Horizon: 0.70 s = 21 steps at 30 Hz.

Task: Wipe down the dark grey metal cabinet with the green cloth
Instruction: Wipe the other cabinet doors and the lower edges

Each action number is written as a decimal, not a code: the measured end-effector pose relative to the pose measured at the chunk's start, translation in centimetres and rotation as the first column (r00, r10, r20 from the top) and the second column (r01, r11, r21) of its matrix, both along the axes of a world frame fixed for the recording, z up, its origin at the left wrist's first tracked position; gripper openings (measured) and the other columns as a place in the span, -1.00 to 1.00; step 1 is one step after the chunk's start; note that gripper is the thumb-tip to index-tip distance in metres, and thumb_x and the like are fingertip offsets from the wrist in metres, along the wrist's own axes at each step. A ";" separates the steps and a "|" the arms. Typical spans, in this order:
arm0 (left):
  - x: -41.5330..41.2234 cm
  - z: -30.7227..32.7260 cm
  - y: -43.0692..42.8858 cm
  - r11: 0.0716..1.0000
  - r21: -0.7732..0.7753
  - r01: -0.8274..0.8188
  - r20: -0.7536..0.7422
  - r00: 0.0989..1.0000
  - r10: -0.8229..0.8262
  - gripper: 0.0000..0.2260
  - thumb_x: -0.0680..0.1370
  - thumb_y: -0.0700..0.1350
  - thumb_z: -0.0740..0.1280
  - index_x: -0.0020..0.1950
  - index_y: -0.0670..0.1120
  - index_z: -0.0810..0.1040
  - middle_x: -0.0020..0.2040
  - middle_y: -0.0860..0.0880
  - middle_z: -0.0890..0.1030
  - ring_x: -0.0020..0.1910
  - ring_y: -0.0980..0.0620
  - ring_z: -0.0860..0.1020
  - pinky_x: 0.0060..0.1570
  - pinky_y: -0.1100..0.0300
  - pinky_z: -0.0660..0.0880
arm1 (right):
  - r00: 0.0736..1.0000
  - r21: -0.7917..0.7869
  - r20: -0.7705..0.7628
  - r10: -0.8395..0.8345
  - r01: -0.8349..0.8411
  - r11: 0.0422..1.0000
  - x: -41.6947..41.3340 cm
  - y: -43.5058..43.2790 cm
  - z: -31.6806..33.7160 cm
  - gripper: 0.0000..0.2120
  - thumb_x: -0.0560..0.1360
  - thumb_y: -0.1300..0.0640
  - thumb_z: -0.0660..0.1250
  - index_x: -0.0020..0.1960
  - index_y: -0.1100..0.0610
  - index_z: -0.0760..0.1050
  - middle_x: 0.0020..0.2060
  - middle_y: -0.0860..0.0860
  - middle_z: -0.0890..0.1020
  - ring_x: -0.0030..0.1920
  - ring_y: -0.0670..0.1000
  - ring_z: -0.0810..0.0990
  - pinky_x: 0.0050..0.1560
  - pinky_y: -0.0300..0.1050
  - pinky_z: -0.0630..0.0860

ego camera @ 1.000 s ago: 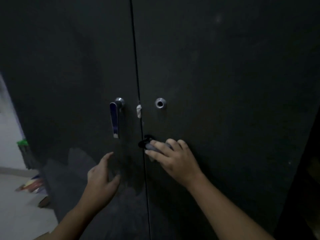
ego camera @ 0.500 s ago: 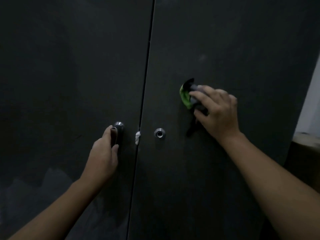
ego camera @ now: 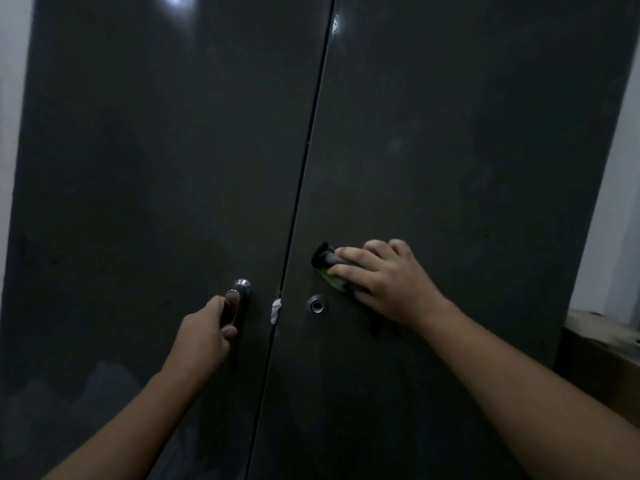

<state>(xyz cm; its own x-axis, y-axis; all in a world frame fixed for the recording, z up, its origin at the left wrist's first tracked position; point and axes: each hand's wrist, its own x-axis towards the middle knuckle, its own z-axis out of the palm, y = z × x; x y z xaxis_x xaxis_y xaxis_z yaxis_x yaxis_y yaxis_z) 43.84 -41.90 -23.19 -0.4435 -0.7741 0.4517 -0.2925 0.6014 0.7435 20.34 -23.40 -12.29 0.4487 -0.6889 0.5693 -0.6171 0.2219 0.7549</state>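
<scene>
Wiping step was in hand, mid-door. The right hand [ego camera: 388, 282] had its fingers bent over the wadded green cloth [ego camera: 330, 278] and pressed it flat to the right door of the tall dark grey metal cabinet [ego camera: 450, 150]; thumb hidden. The cloth sat just right of the centre seam and just above the small round silver keyhole [ego camera: 316, 304], with only a green edge and a dark fold showing past the fingertips. The left hand [ego camera: 204, 336] gripped the shiny chrome lever handle [ego camera: 236, 303] on the left door, fingers curled round it, likely to brace the door against the push. A small white scrap [ego camera: 276, 310] stuck in the seam between handle and keyhole. Both doors were closed.

Judged: partly done. A large stretch of the right door above the cloth looked smudged and dull.

Next move called for steady pressure and long strokes up and across that panel, steering round the keyhole and not snagging the white scrap. The left door needed the handle freed.
</scene>
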 end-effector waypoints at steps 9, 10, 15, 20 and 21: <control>0.3 -0.7 -1.1 0.998 -0.029 0.050 0.013 0.999 -0.050 -0.82 0.59 -0.25 0.30 0.04 0.04 0.43 -0.06 0.00 0.52 -0.14 0.15 0.50 -0.27 0.32 0.39 | 0.802 -0.399 0.561 0.203 0.047 0.916 6.3 -6.9 6.3 -0.51 0.46 0.12 0.38 0.37 -0.10 0.50 0.40 -0.11 0.46 0.25 0.12 0.44 0.15 0.09 0.42; 0.3 -0.8 -1.2 0.998 -0.039 0.052 0.003 0.999 -0.052 -0.82 0.59 -0.25 0.30 0.01 0.04 0.43 -0.07 0.00 0.53 -0.14 0.15 0.51 -0.25 0.30 0.40 | 0.804 -0.383 0.559 0.200 0.037 0.923 6.8 -7.6 5.8 -0.51 0.45 0.12 0.38 0.37 -0.10 0.51 0.39 -0.11 0.46 0.24 0.11 0.44 0.14 0.08 0.42; 1.3 -1.5 -1.6 0.992 -0.076 0.101 -0.039 0.994 -0.104 -0.88 0.57 -0.21 0.37 0.04 -0.01 0.54 -0.11 0.04 0.59 -0.13 0.17 0.55 -0.22 0.42 0.41 | 0.899 -0.126 0.428 0.090 -0.039 0.991 8.8 -9.2 0.8 -0.56 0.43 0.12 0.44 0.29 -0.12 0.57 0.31 -0.10 0.55 0.15 0.12 0.52 0.07 0.13 0.50; 3.9 -4.7 -1.4 0.999 0.009 0.049 -0.200 0.979 -0.046 -0.86 0.54 -0.20 0.41 -0.04 0.05 0.59 -0.22 0.09 0.65 -0.19 0.29 0.60 -0.25 0.51 0.42 | 0.727 -0.222 0.663 0.177 -0.035 0.974 10.3 -7.8 -5.7 -0.52 0.43 0.11 0.45 0.32 -0.16 0.55 0.31 -0.14 0.54 0.18 0.06 0.51 0.06 0.01 0.47; 4.4 -5.5 -1.1 0.997 0.071 0.036 -0.267 0.964 -0.016 -0.86 0.54 -0.19 0.39 -0.03 0.06 0.58 -0.26 0.06 0.67 -0.20 0.29 0.62 -0.25 0.46 0.44 | 0.710 -0.227 0.674 0.204 -0.063 0.972 10.7 -7.6 -7.5 -0.51 0.42 0.11 0.46 0.33 -0.15 0.55 0.31 -0.13 0.54 0.17 0.06 0.51 0.07 0.04 0.49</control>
